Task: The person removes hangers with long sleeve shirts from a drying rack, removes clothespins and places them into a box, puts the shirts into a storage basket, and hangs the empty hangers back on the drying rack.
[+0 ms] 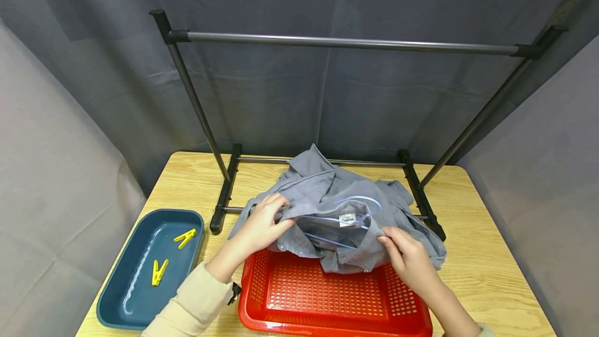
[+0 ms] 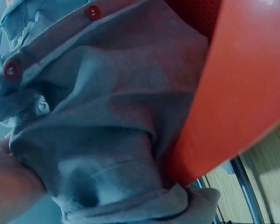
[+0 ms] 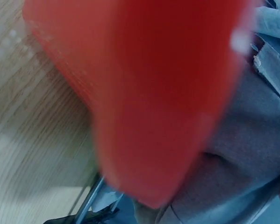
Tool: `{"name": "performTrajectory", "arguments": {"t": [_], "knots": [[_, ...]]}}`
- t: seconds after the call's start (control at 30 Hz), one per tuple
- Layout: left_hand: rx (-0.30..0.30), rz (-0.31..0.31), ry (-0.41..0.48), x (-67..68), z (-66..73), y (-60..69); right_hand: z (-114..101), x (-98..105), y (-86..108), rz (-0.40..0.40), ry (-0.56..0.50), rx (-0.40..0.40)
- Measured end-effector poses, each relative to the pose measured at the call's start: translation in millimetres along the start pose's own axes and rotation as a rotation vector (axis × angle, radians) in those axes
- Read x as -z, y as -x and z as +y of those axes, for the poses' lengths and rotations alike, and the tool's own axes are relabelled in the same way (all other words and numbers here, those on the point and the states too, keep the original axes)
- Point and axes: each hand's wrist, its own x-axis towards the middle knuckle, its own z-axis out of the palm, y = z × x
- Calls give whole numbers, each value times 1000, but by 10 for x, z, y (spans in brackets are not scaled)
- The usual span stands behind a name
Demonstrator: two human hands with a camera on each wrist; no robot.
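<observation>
A grey buttoned shirt (image 1: pixel 309 186) lies bunched over the back of a red basket (image 1: pixel 327 321) and the rack's base. Inside its collar opening is a light-purple hanger (image 1: pixel 329 242), its hook showing above a white label (image 1: pixel 347 219). My left hand (image 1: pixel 262 225) grips the cloth left of the opening; in the left wrist view this hand (image 2: pixel 13 182) is at the lower left, against the shirt (image 2: pixel 116 98). With thumb and fingers my right hand (image 1: pixel 409 259) pinches the shirt's edge on the right. The right wrist view shows the shirt (image 3: pixel 252 135) beside the blurred basket wall (image 3: pixel 154 102).
A metal rack with a horizontal top bar (image 1: pixel 346 42) stands behind the shirt on the wooden table (image 1: pixel 486 254). At the left is a blue tray (image 1: pixel 135 274) holding two yellow clothespins (image 1: pixel 185 238). Grey curtains (image 1: pixel 281 103) hang at the back and sides.
</observation>
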Motion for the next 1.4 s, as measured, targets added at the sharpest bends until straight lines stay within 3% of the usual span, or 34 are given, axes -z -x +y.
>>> {"name": "performTrajectory", "arguments": {"t": [0.07,0.17,0.23,0.33,0.63,0.8,0.97,1.13,1.23,1.4], "knots": [[-8,31,-43,3,14,3,2,13,-16,26,-12,20],[-15,129,-144,9,28,10,8,39,-36,55,-27,33],[-1,205,-198,23,23,13,18,54,-43,76,-26,42],[34,269,-228,63,-7,18,32,70,-47,89,-27,54],[91,311,-280,234,-132,24,22,99,-109,57,-9,85],[127,289,-319,293,-223,27,1,143,-166,45,-3,106],[173,208,-275,293,-333,13,-22,163,-198,18,-22,130],[184,103,-161,276,-457,-18,-19,158,-214,16,-36,140],[205,69,-67,283,-495,-31,-7,152,-211,19,-46,141],[335,60,177,304,-530,-41,24,134,-201,45,-71,138]]}}
